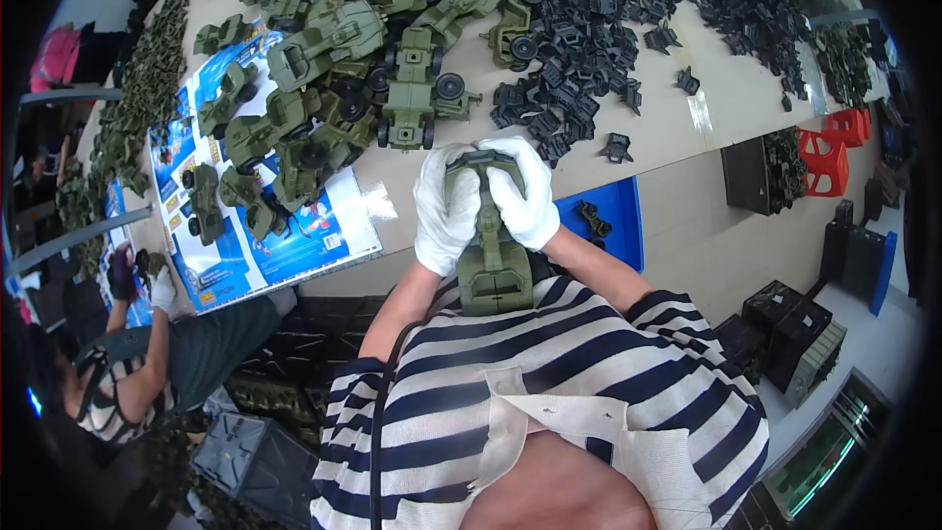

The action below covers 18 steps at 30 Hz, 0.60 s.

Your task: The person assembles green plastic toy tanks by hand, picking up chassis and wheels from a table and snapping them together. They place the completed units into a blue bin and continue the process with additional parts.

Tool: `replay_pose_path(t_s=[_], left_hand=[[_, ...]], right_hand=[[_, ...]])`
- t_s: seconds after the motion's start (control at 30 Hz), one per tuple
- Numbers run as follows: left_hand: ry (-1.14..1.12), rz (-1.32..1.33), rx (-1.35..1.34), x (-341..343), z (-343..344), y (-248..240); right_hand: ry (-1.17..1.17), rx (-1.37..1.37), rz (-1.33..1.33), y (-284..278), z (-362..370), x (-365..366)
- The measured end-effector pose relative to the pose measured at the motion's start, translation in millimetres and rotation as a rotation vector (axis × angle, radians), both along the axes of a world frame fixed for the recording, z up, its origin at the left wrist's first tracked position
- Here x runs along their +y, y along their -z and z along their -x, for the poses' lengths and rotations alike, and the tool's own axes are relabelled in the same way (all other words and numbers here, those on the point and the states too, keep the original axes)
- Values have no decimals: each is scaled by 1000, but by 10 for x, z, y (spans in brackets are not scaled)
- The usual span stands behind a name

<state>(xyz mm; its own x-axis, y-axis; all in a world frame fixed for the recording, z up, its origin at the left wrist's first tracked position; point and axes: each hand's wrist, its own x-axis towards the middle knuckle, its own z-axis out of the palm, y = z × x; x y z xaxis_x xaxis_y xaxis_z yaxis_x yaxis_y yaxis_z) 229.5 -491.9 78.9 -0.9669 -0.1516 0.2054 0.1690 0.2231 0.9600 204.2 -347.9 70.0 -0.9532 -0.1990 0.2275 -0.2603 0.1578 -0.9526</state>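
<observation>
My left hand and my right hand, both in white gloves, are closed around a green plastic toy military truck at the table's near edge. One end of the truck, with an open frame, points toward my chest. At its far end a dark piece lies under my fingers, partly hidden, so its shape is unclear. Just beyond my hands stands another green toy truck with black wheels, part of a heap of similar trucks. To the right of them spreads a large pile of small black plastic parts.
Printed blue-and-white sheets lie under the trucks on the beige table. Small green parts cover its left side. A blue tray sits below the edge at right, red stools farther off. At left another person works.
</observation>
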Motion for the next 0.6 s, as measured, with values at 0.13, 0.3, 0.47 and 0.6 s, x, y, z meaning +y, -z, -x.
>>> replay_pose_path(t_s=[0.13,0.3,0.47,0.6], left_hand=[[6,117,-2,-121,117,144],[-33,505,-83,-292,600,98],[-270,1067,-312,-397,1136,273],[-138,1159,-690,-312,1324,142]], right_hand=[[84,23,15,94,51,-125],[295,-405,-102,761,277,-91],[344,123,-355,1180,264,-212],[418,366,-509,1096,337,-55]])
